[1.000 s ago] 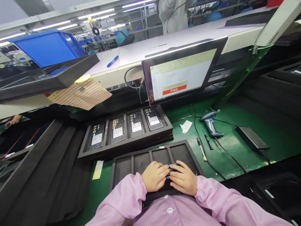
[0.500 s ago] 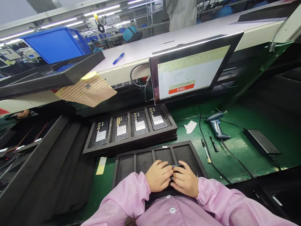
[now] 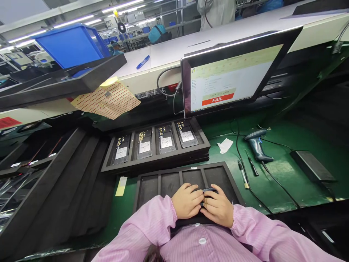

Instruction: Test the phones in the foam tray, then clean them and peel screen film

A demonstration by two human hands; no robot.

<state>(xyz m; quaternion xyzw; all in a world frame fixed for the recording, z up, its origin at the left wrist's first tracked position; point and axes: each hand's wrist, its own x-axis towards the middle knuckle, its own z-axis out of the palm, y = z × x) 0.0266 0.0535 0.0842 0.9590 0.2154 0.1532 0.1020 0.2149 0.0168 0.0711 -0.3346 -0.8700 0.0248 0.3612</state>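
Note:
My left hand (image 3: 187, 201) and my right hand (image 3: 218, 206) meet in front of my body, fingers curled round a thin dark phone-like device (image 3: 209, 189). Only slivers of its edges show; the fingers hide the rest. Under and beyond the hands lies a black compartment tray (image 3: 170, 170) whose visible compartments hold nothing. Behind it, a second black tray (image 3: 109, 168) holds several opened phones (image 3: 167, 140) with white labels and gold-coloured rings.
A monitor (image 3: 240, 78) reading FAIL stands behind. On the green mat are a barcode scanner (image 3: 259, 145), a screwdriver (image 3: 252, 163), a pen (image 3: 243, 174), white paper scrap (image 3: 225, 146) and black adapter (image 3: 313, 165). Black foam trays (image 3: 62, 189) stand at left.
The camera view has shifted slightly, so the bench things sit a little further right. Both hands keep nearly the same hold on the dark device.

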